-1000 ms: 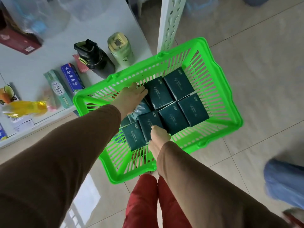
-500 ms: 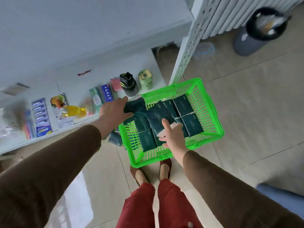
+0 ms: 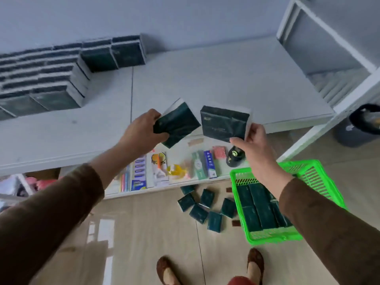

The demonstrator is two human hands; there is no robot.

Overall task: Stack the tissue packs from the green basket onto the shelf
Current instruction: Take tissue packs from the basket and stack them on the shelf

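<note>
1. Tissue packs: one gripped in left hand (image 3: 141, 131), dark pack (image 3: 177, 125) tilted, corner pointing down toward the lower shelf; another (image 3: 224, 124) pinched at its lower right edge by right hand (image 3: 251, 140), lying roughly level, long side running left to right.
2. Both held out over the front edge of the shelf (image 3: 205, 79), apart from each other.
3. Stack (image 3: 51, 75) already built at far left and back of the shelf, stepped down toward the front; open board to its right.
4. Stack lies up and left of both grips; left hand nearer, so likely first to place.
5. More packs in the basket (image 3: 316, 171) on the floor, several loose (image 3: 203, 206) just beside it.
</note>
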